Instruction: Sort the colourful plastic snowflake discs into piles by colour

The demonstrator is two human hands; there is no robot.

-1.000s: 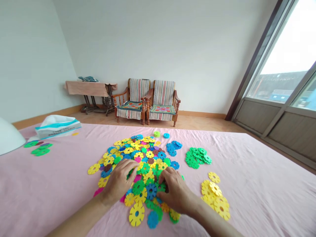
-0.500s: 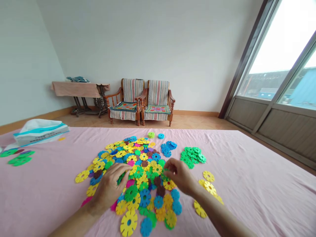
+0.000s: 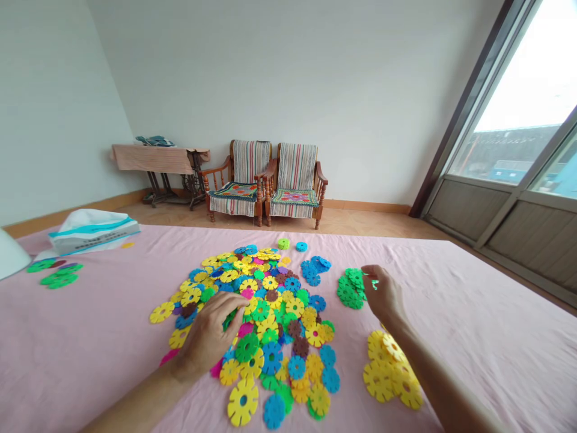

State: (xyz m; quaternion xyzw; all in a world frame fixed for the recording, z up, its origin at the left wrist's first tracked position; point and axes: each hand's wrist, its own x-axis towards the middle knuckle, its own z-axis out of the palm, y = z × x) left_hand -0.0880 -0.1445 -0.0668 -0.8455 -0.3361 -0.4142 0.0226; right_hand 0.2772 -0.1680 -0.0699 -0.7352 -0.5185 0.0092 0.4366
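A big mixed heap of coloured plastic snowflake discs (image 3: 265,307) lies on the pink sheet (image 3: 90,349). My left hand (image 3: 210,337) rests on the heap's left side, fingers curled down over the discs. My right hand (image 3: 383,294) hovers at the small pile of green discs (image 3: 349,288), its fingers pinched on a green disc at the pile's right edge. A pile of yellow discs (image 3: 390,373) lies under my right forearm. A small group of blue discs (image 3: 315,269) sits behind the heap.
A white and teal bag (image 3: 92,230) and a few green discs (image 3: 56,273) lie at the far left. Two striped wooden armchairs (image 3: 265,183) and a covered table (image 3: 157,159) stand by the back wall. A large window (image 3: 527,138) fills the right.
My right hand lifted off the mixed heap and moved right to the green pile, carrying a green disc. My left hand stayed on the heap.
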